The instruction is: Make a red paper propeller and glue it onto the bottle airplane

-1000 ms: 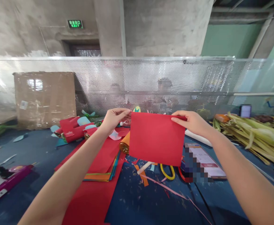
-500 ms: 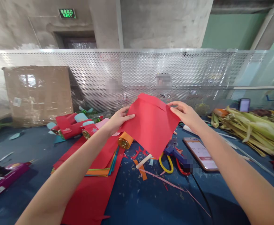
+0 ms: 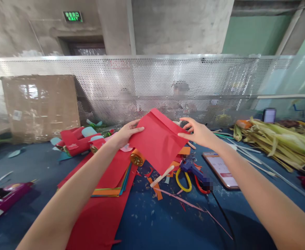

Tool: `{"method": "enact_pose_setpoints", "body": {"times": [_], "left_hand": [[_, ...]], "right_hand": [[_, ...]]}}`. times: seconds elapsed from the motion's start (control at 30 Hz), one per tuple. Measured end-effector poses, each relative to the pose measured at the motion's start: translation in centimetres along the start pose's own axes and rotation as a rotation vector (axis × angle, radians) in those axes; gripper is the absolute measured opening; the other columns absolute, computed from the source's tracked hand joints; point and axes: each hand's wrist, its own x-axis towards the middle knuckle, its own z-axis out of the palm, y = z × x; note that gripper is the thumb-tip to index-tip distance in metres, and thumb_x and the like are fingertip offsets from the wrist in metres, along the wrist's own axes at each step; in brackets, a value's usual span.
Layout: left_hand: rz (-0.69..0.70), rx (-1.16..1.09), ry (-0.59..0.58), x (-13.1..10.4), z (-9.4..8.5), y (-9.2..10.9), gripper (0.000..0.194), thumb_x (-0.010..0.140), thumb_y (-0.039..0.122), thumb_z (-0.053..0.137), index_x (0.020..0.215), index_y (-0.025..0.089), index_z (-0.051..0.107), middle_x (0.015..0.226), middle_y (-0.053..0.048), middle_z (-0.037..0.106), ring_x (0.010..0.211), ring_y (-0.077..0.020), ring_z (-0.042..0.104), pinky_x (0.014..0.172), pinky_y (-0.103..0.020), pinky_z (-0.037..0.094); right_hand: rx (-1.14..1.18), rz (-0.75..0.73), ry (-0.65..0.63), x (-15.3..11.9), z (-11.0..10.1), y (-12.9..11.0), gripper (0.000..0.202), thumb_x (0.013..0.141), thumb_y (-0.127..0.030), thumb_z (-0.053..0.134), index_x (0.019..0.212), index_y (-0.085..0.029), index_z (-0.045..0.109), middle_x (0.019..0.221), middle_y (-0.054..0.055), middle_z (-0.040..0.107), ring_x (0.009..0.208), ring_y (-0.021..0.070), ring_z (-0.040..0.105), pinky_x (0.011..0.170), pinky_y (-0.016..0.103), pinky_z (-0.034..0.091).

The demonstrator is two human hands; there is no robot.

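Observation:
A sheet of red paper (image 3: 159,140) is held up above the table, with a folded strip along its upper right edge. My left hand (image 3: 127,133) grips its left side, thumb in front and fingers behind. At the right corner, my right hand (image 3: 195,131) pinches the paper by the folded strip. Below it lie a blue glue gun (image 3: 195,171), scissors with a yellow handle loop (image 3: 184,180), a pale stick (image 3: 162,177) and paper scraps. A gold-ended orange roll (image 3: 137,157) stands just under the paper's left side.
Left of centre lies a stack of coloured paper (image 3: 110,173), with red rolls (image 3: 75,140) behind. A phone (image 3: 221,170) and corn husks (image 3: 277,139) are on the right. A purple power strip (image 3: 8,198) sits far left; a cardboard box (image 3: 40,107) leans against the perforated screen (image 3: 152,76).
The red paper has moved slightly left and tilted, and its folded strip looks wider along the upper right edge. My right hand has shifted left and lower with the corner.

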Motion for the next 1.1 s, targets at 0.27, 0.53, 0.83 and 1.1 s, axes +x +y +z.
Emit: {"method": "enact_pose_setpoints", "body": {"times": [0.27,0.53,0.83,1.1], "left_hand": [[-0.073,0.020,-0.218,-0.5,0.1,0.0,0.051,0.073,0.022,0.074,0.122,0.022,0.060,0.114,-0.009,0.069,0.095,-0.0218,0.068,0.083,-0.029,0.054],[-0.134,0.017,-0.256,-1.5,1.2,0.9,0.052,0.068,0.022,0.076,0.118,0.023,0.063,0.112,-0.007,0.070,0.086,-0.0194,0.069,0.075,-0.025,0.055],[-0.013,0.036,-0.233,-2.2,2.9,2.2,0.049,0.071,0.025,0.069,0.119,0.022,0.063,0.112,-0.004,0.070,0.098,-0.0228,0.067,0.082,-0.026,0.053],[0.032,0.470,-0.039,-1.2,0.8,2.0,0.059,0.074,0.035,0.068,0.130,0.027,0.052,0.108,-0.005,0.068,0.094,-0.0244,0.067,0.083,-0.040,0.054]], "right_hand": [[0.053,-0.091,-0.057,-0.4,2.9,-0.9,0.067,0.076,-0.042,0.068,0.133,-0.018,0.041,0.129,0.016,0.053,0.107,0.0280,0.059,0.089,0.042,0.048],[0.260,-0.099,-0.149,-0.6,3.6,-1.5,0.051,0.083,-0.049,0.058,0.124,-0.020,0.046,0.117,0.012,0.064,0.105,0.0241,0.063,0.089,0.042,0.051],[0.375,-0.030,-0.100,-0.7,1.5,-3.1,0.026,0.081,-0.025,0.059,0.105,-0.015,0.056,0.104,0.012,0.069,0.088,0.0265,0.067,0.086,0.048,0.052],[0.594,0.131,-0.323,-1.0,-2.0,-2.0,0.015,0.080,-0.024,0.057,0.092,-0.018,0.065,0.097,0.009,0.074,0.087,0.0257,0.070,0.077,0.041,0.059]]}}
